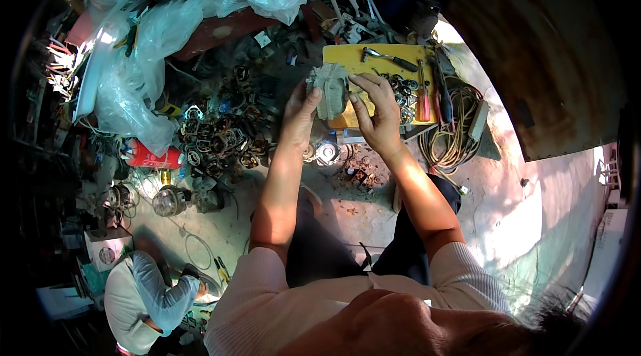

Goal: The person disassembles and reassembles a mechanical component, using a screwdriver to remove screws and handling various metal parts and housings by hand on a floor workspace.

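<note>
A grey, ribbed metal casing, which looks like a small motor housing, is held up over the left edge of a yellow board. My left hand grips its left side, with the thumb across the front. At its right end, the curved fingers and thumb of my right hand take hold of the rim. What lies inside that end is hidden by the fingers. Beside my right hand, several small metal rings lie on the board. A ratchet wrench and a red-handled screwdriver rest there too.
Coiled cable lies right of the board. Stripped motor parts are heaped on the left, below a clear plastic sheet. Another person crouches at lower left. A large rusty panel stands at right.
</note>
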`<state>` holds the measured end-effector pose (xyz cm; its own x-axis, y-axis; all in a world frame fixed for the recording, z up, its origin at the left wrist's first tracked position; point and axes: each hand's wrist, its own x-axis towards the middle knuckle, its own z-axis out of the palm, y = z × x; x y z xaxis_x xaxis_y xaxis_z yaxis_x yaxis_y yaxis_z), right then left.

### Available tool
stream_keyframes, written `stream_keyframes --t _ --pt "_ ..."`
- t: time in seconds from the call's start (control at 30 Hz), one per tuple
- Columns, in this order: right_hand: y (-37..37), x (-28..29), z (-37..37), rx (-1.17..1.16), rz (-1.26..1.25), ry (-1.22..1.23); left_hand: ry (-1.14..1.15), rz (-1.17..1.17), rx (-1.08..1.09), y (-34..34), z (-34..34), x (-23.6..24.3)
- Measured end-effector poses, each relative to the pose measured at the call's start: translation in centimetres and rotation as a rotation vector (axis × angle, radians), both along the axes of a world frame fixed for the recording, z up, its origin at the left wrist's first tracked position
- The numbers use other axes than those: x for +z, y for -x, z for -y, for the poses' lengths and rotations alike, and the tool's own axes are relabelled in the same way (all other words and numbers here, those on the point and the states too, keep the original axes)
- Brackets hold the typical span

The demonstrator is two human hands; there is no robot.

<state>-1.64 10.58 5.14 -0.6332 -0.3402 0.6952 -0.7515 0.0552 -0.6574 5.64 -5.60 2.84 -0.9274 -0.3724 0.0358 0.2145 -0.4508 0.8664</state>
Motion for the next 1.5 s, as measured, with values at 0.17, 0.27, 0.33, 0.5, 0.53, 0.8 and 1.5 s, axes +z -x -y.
stream_keyframes --t 0.17,0.27,0.33,0.5,0.53,0.8,1.5 --pt "0.5 0.3 -0.2 0.005 -0.145 -0.164 0.063 0.047 0.097 0.3 -1.0 0.2" --pt "0.6 0.2 -0.4 -0.064 -0.173 -0.214 0.056 0.100 0.128 0.3 -1.8 1.0" --pt "0.9 -0.3 -0.4 -0.100 -0.143 -0.186 0.087 0.085 0.152 0.3 -2.1 1.4" --pt "1.3 -0.3 -0.5 -0.151 -0.155 -0.126 0.176 -0.023 0.240 0.4 -2.2 1.1" --pt "1.3 -0.3 -0.5 -0.147 -0.135 -0.129 0.210 -0.049 0.259 0.5 -2.2 0.8" --pt "2.2 -1.2 -1.0 -0.136 -0.042 -0.304 0.593 -0.029 0.465 0.2 -2.5 1.3" --pt "2.0 -1.6 -0.8 -0.008 0.220 -0.324 1.229 0.164 0.675 0.3 -2.8 1.7"
